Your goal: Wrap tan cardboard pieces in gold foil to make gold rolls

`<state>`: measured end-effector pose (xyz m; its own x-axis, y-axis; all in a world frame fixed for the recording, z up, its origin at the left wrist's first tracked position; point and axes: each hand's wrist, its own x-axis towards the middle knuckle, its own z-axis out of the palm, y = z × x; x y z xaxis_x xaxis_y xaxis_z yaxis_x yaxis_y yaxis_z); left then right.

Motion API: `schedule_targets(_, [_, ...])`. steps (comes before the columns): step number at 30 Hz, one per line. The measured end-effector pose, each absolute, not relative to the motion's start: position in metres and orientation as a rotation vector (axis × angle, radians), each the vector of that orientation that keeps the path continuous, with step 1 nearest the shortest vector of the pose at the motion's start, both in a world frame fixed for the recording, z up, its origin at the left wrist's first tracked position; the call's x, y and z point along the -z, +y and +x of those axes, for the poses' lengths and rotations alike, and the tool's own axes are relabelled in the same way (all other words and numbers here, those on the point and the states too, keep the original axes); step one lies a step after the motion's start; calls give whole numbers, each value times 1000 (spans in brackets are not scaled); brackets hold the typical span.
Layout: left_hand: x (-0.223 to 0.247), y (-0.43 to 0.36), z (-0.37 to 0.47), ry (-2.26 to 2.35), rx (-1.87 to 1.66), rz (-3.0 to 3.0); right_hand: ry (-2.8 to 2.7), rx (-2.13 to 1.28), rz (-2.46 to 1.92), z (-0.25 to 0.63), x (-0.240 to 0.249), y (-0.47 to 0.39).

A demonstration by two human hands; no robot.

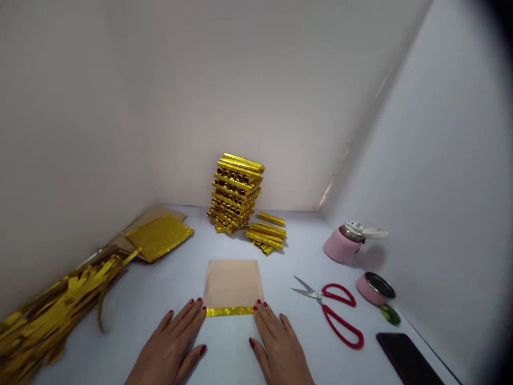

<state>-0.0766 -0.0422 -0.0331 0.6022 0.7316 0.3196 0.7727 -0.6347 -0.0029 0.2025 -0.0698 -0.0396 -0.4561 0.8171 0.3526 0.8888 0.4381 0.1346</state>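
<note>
A tan paper sheet (233, 282) lies flat in front of me, with a gold folded strip (230, 311) along its near edge. At the left end of that strip rest the fingertips of my left hand (172, 342), palm down, thumb apart from the fingers. My right hand (278, 339) lies the same way, its fingertips on the strip's right end. Both hands are spread flat and grasp nothing.
Behind the sheet stand a tall stack of gold rolls (236, 192) and a few loose rolls (266, 235). Gold sheets (160, 238) and shredded strips (60, 305) lie left. Red-handled scissors (320, 299), a pink bottle (340, 245), its lid (374, 289) and a phone (409, 358) lie right.
</note>
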Motion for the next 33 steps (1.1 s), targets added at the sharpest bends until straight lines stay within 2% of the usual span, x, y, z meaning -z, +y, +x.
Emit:
schedule_targets(4, [39,-48,-75,-1381,550,-2502,-2453,544,-1425,204,42,-67])
schedule_targets(9, [37,-52,-34,-966,627,-2704,-2424,577,-1380,203,41,-66])
schedule_targets(13, [38,-44,-12,-932,496,-2893,-2375,517,-1375,203,40,-67])
schedule_targets(19, [41,-35,-18,-947,499,-2921,-2267,460,-1408,208,36,-69])
schedule_targets(25, [41,-35,-15,-922,578,-2880,-2374,427,-1170,187,34,-67])
schedule_targets(33, [29,-33,-31,-885,558,-2888,-2265,380,-1380,203,35,-73])
